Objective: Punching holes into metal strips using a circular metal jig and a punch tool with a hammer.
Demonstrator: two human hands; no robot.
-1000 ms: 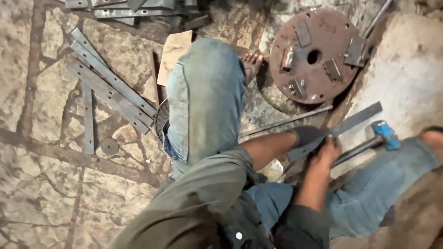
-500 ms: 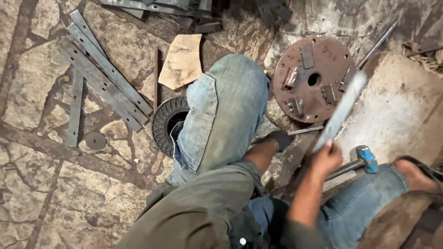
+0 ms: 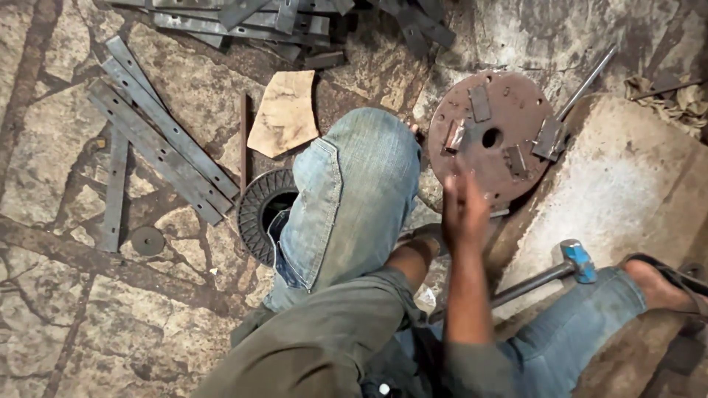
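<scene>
Hovering right hand [image 3: 463,210], seemingly empty, rusty disc [image 3: 493,138]

Jeans [image 3: 354,199]: faded light blue denim, paler on the knee, darker at the seams.
Sleeve [image 3: 324,346]: olive green.
Round metal disc [image 3: 490,136]: rust brown, grey patches on the welded tabs.
Hammer head [image 3: 577,259]: bright blue; handle dull grey.
Flat metal strips [image 3: 158,136]: dark grey steel.
Cardboard scrap [image 3: 284,114]: tan, stained.
Ribbed ring [image 3: 258,214]: black, fine radial grooves.
Stone floor [image 3: 88,309]: mottled beige-grey, dark joint lines.
Stone block [image 3: 627,177]: whitish-grey.
</scene>
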